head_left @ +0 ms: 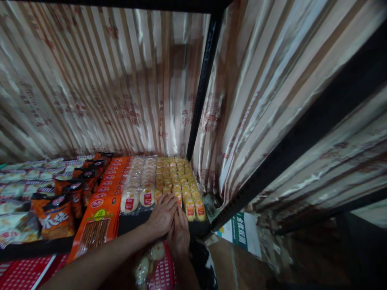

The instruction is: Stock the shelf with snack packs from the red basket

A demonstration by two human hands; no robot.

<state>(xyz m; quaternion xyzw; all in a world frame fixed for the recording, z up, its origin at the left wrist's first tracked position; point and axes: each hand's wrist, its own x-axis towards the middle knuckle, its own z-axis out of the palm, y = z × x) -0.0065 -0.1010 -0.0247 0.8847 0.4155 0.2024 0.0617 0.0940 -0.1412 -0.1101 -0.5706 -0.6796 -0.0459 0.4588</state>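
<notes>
My left hand (162,213) and my right hand (180,231) are side by side, touching, at the front of rows of small yellow snack cakes (194,205) in clear wrappers with orange labels. The fingers of both are drawn together over the front packs; what they grip is hidden beneath them. Just left of my hands lie rows of round white cakes (130,199) in clear wrap with red labels. Below my wrists, a red basket (165,274) holds more round pale cakes (143,266) in clear wrap.
Orange stick-snack packs (96,225), orange-and-black bags (54,217) and white bags (15,225) fill the shelf leftward. Striped curtain-like sheeting (121,80) hangs behind. A black post (202,88) and a slanting black beam (287,149) frame the right. A printed carton (242,233) sits lower right.
</notes>
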